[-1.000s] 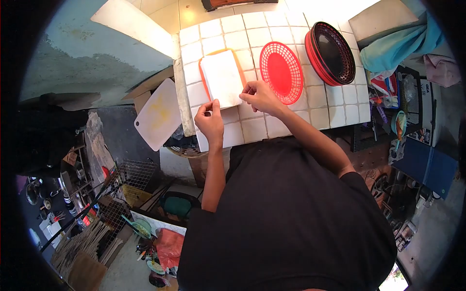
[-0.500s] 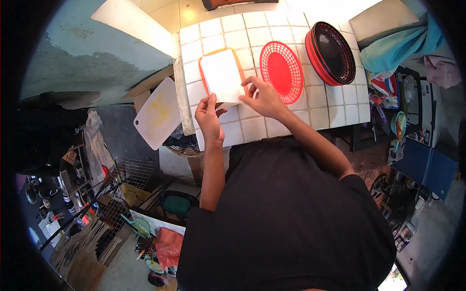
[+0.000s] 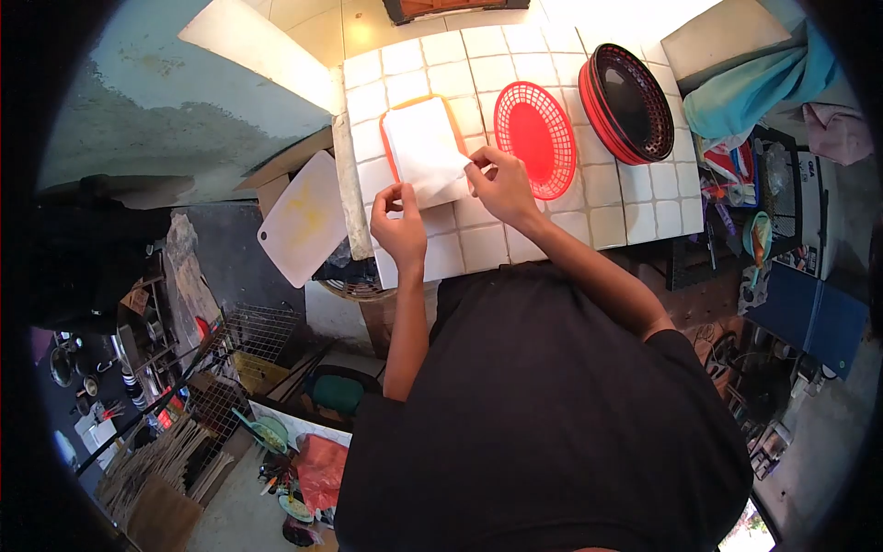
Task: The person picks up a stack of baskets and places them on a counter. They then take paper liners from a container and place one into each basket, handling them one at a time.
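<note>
A stack of white paper sheets (image 3: 423,133) lies in a shallow orange tray (image 3: 386,131) on the white tiled counter. By its near right corner, the top sheet is pinched in my right hand (image 3: 505,189), and that corner is lifted off the pile. At the near left corner, the thumb and fingers of my left hand (image 3: 399,224) close on the paper's edge. Just right of the tray sits a red oval plastic basket (image 3: 533,138) with a lattice rim. Farther right stands a stack of red and black oval baskets (image 3: 628,103), a black one on top.
Left of the counter leans a white cutting board (image 3: 302,221) with yellow stains. A turquoise cloth (image 3: 745,92) hangs at the right, above a crate of mixed items. The tiled counter (image 3: 602,224) ends close to my body.
My right hand has lifted the near right corner of the top sheet and moved slightly right, bending the paper upward. My left hand stays at the near left corner.
</note>
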Demonstrator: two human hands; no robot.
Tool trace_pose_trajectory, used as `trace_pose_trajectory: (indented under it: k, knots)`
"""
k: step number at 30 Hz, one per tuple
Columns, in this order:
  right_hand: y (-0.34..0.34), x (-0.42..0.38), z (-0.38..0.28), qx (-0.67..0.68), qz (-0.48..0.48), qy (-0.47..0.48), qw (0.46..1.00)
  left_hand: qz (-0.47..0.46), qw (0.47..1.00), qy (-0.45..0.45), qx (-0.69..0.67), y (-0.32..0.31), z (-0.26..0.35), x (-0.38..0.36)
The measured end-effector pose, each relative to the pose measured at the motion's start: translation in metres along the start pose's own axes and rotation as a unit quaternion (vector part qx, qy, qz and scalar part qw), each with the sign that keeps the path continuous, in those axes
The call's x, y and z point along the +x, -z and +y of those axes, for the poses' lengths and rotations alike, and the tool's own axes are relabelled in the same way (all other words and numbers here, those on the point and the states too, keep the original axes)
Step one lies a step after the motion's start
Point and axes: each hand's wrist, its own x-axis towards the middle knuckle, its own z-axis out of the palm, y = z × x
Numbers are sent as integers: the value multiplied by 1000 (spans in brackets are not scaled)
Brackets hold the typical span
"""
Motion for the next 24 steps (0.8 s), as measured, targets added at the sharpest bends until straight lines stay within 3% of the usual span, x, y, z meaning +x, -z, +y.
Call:
trace_pose_trajectory:
  k: [3, 6, 12, 14, 24]
  knots:
    - [2, -1, 2, 74, 5, -48, 996, -9, 991, -50, 123, 3, -3, -3]
    - [1, -2, 4, 116, -3, -65, 991, -26, 991, 27, 129, 4, -3, -2]
    - [4, -4, 5, 152, 0, -71, 986, -44, 997, 65, 20, 8, -18, 0]
    - [6, -3, 3, 155, 3, -69, 985, -56, 988, 132, -64, 8, -11, -1]
    - [17, 2, 3, 213, 52, -74, 973, -54, 974, 178, -128, 10, -18, -2]
